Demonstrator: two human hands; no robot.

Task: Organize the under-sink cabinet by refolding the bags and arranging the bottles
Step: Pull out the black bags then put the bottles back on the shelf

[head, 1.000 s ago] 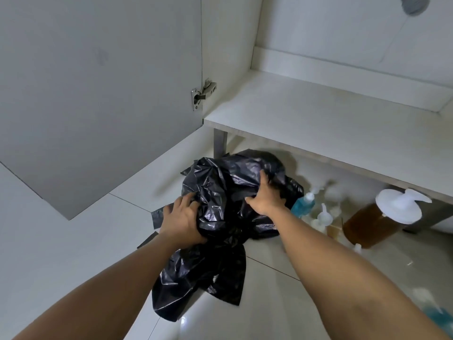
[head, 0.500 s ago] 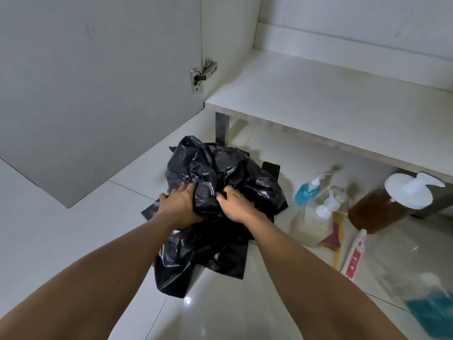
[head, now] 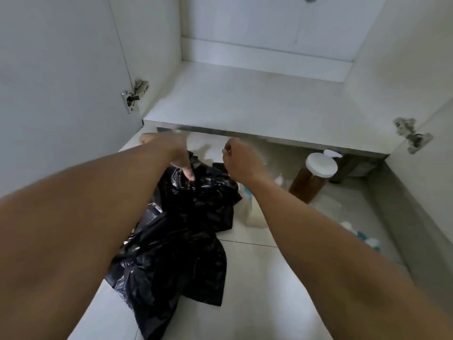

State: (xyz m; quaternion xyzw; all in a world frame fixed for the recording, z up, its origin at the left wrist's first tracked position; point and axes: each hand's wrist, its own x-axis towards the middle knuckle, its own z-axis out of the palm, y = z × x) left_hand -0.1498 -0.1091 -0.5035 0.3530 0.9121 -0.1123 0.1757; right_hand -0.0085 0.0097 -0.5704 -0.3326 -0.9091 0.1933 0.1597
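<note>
Black bag [head: 176,231], left hand [head: 177,155] touching, right hand [head: 241,161] curled

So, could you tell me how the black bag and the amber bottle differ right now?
The black bag lies crumpled and spread out; the amber bottle stands upright. The black bag is opaque and glossy; the amber bottle is see-through, with a white pump top. Both rest on the floor tiles.

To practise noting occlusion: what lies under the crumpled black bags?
Only tile floor shows around the black bags; whatever is beneath is covered. The left hand touches their top.
</note>
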